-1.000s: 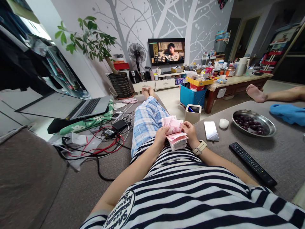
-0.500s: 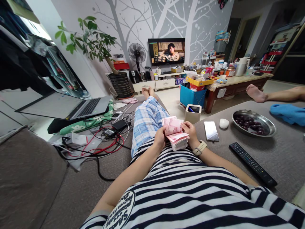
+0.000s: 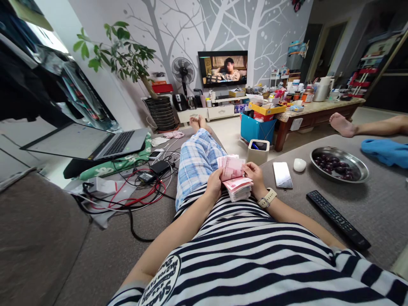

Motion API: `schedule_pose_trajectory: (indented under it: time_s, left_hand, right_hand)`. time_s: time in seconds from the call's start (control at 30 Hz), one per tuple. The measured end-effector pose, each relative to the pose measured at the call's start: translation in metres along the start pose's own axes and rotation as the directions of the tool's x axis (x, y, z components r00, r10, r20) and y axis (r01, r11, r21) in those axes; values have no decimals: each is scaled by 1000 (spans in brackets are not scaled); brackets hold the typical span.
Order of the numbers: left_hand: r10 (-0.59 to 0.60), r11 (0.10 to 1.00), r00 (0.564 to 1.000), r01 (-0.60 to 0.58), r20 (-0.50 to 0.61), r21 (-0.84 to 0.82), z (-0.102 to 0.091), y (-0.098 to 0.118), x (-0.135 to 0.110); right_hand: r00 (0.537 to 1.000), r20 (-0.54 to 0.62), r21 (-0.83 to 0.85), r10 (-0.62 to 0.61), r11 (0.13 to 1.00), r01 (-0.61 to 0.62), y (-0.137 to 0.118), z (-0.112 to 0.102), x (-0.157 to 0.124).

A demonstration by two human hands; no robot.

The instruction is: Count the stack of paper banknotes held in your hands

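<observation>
Pink banknotes (image 3: 232,167) are held up in front of my belly, between both hands. My left hand (image 3: 214,183) is closed on their left side, its thumb near the edge. On the right, my right hand (image 3: 254,173) pinches the upper notes by their right edge; a watch with a beige strap (image 3: 267,198) is on that wrist. Under the raised notes lies a thick stack of banknotes (image 3: 238,189), folded or bent, its white edges facing me. It rests against my striped shirt. Some fingers of both hands are hidden behind the notes.
Right of me on the sofa lie a phone (image 3: 282,174), a white mouse-like object (image 3: 299,165), a remote control (image 3: 338,219) and a metal bowl of dark round fruit (image 3: 339,165). Left are a laptop (image 3: 95,142) and tangled cables (image 3: 140,189). Another person's foot (image 3: 342,125) shows far right.
The upper notes in my hands have shifted slightly, with the fanned edge at the left looking different. Both hands stay in nearly the same place.
</observation>
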State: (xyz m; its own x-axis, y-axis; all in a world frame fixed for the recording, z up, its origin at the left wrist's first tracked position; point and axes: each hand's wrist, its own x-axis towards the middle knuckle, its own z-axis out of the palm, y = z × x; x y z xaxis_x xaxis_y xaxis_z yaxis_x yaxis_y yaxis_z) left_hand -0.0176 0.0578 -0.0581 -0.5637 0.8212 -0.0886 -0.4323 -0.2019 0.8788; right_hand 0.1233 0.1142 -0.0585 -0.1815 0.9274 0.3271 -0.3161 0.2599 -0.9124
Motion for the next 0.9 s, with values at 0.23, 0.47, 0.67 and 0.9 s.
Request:
schedule_pose_trajectory:
  time_s: [0.23,0.47,0.67,0.9]
  left_hand:
    - [30,999,999,-31,41,32,-2,-4,5]
    - [23,999,999,-24,42,25,-4,-5,4]
    - [-5,1000,996,5,86,11,0,2,-4]
    - [28,999,996,-31,82,41,-2,1,1]
  right_hand:
    - [1000,21,51,8,999,-9,1,-1,0]
    - [999,30,21,10,1000,-11,4,1,2]
    - [999,26,-33,-20,999,21,3,0,5]
    - [999,42,-71,-3,997,6,3,-2,5]
